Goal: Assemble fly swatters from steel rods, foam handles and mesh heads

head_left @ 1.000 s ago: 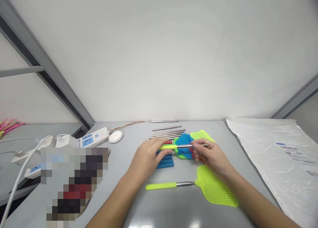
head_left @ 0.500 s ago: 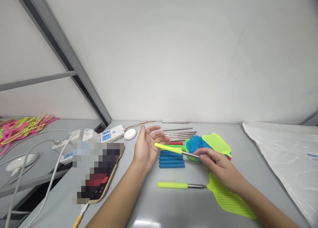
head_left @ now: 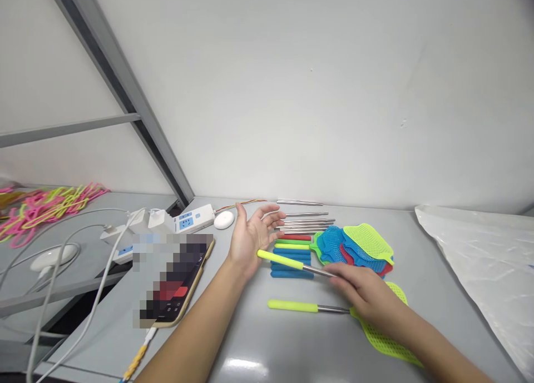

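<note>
Yellow-handled rod [head_left: 294, 263], glossy gray tabletop [head_left: 292, 344], white wall [head_left: 308, 105]

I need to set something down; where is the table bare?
Bare between the mesh heads and the bag, and on the near side of the swatter's handle. Crowded: the middle, with loose handles and rods, and the left, around phone and power strip.

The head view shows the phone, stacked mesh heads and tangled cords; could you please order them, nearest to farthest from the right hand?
1. Stacked mesh heads: just beyond the right hand.
2. Phone: to the left.
3. Tangled cords: far left.
</note>
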Motion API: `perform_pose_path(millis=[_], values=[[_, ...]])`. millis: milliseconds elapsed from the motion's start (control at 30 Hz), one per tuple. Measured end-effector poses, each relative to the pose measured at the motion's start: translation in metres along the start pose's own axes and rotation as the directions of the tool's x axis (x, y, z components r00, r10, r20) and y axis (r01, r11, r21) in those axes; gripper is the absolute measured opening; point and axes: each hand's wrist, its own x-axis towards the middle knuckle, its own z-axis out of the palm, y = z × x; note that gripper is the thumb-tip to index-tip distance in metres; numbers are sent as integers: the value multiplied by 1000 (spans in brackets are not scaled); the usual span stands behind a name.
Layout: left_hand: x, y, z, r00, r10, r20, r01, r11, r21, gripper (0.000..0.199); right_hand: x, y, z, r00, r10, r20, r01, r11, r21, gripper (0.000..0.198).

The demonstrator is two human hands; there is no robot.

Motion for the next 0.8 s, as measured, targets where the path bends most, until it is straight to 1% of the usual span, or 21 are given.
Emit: perform_pose_path(millis=[133,267,500,600,667,800], values=[[0,-7,3,1000,-17,3,17,996,88,76,0,3,6,996,-76,-37,65,970,-234,34],[-2,-14,8,998,-45,38,39,990,136,80,0,4,6,987,-145,-65,110,919,-378,32],[-5,-19,14,994,-66,85,51,984,169,83,1,-1,7,962,-264,-70,203,862,-465,28],[-6,-20,16,992,-79,97,60,981,183,85,-1,-2,9,948,-311,-74,241,847,-474,27],[-6,-21,17,991,-90,101,68,977,203,87,-1,-2,10,945,-318,-73,251,850,-463,26],[-7,-23,19,988,-112,103,86,968,234,90,-1,-5,10,953,-296,-64,235,857,-459,27]])
